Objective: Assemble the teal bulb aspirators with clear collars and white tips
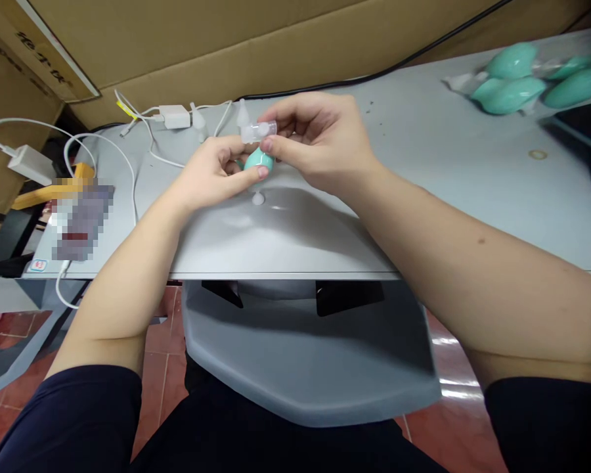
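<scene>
My left hand [211,167] is closed around a mint-green squeeze bulb [259,159], its thumb lying along the near side. My right hand [325,141] pinches a short clear plastic tube [252,133] just above the bulb. Whether tube and bulb touch, I cannot tell. A small whitish part seems to sit inside the tube. Behind my hands, a translucent tapered nozzle [199,125] and a second nozzle [242,113] stand on the grey table [285,243]. On the tabletop just in front of the bulb lies a small white rounded piece [259,198].
Several glossy green bulbs [509,95] with clear parts lie at the back right, near a dark object [584,141] and a tan ring [538,154]. White chargers [175,116] with loose cables, a yellow piece [54,190] and a blurred-out phone-like object [83,223] occupy the left.
</scene>
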A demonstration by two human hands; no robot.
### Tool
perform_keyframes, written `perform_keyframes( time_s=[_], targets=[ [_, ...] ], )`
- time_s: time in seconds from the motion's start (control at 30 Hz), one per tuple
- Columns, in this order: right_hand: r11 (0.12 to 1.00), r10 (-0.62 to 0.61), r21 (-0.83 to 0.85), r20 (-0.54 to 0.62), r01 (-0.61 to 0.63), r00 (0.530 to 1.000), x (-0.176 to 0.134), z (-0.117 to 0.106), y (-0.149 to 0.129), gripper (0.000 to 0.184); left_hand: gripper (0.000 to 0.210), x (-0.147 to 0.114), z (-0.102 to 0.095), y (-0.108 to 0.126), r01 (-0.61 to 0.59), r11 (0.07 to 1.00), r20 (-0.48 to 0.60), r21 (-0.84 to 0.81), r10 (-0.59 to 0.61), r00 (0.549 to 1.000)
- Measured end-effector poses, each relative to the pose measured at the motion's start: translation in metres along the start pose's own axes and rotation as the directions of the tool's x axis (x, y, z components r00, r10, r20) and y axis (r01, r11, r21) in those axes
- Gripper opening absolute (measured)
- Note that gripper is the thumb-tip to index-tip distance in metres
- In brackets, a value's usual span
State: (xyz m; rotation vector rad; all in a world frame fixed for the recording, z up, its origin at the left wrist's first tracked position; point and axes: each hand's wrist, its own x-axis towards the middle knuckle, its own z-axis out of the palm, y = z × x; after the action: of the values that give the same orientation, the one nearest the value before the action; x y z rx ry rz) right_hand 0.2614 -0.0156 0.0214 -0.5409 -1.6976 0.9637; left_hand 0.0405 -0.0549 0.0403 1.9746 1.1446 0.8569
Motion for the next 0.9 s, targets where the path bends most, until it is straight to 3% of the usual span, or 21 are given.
perform_keyframes(
  time_s=[0.1, 0.23, 0.47, 0.63, 0.77, 0.9],
  targets=[
    [0.997, -0.03, 0.073, 0.002, 0.03, 1.0, 0.001, -0.002, -0.003, 0.031, 0.031, 0.001, 0.0, 0.002, 0.016, 0.999, -0.012, -0.049, -0.017, 1.0],
    [0.989, -0.059, 0.133, -0.055, 0.066, 0.997, 0.006, -0.007, -0.007, 0.018, 0.024, 0.005, -0.004, -0.004, 0.031, 0.996, -0.024, -0.078, -0.033, 0.999],
    [0.987, -0.076, 0.14, -0.06, 0.083, 0.995, 0.008, -0.012, -0.007, 0.015, 0.027, 0.008, -0.008, -0.023, -0.042, 0.999, -0.096, -0.032, 0.039, 0.995],
    [0.995, 0.014, 0.104, -0.03, -0.01, 0.999, 0.005, -0.009, -0.009, 0.027, 0.037, 0.01, -0.007, -0.026, -0.102, 0.993, -0.146, 0.055, 0.109, 0.983],
    [0.997, 0.017, 0.071, -0.028, -0.015, 0.999, 0.004, -0.008, -0.013, 0.028, 0.048, 0.009, -0.007, -0.025, -0.159, 0.976, -0.179, 0.148, 0.185, 0.966],
    [0.999, -0.007, 0.036, -0.026, 0.008, 1.0, 0.003, -0.009, -0.013, 0.024, 0.043, 0.005, -0.006, -0.021, -0.205, 0.96, -0.213, 0.19, 0.244, 0.946]
  ],
)
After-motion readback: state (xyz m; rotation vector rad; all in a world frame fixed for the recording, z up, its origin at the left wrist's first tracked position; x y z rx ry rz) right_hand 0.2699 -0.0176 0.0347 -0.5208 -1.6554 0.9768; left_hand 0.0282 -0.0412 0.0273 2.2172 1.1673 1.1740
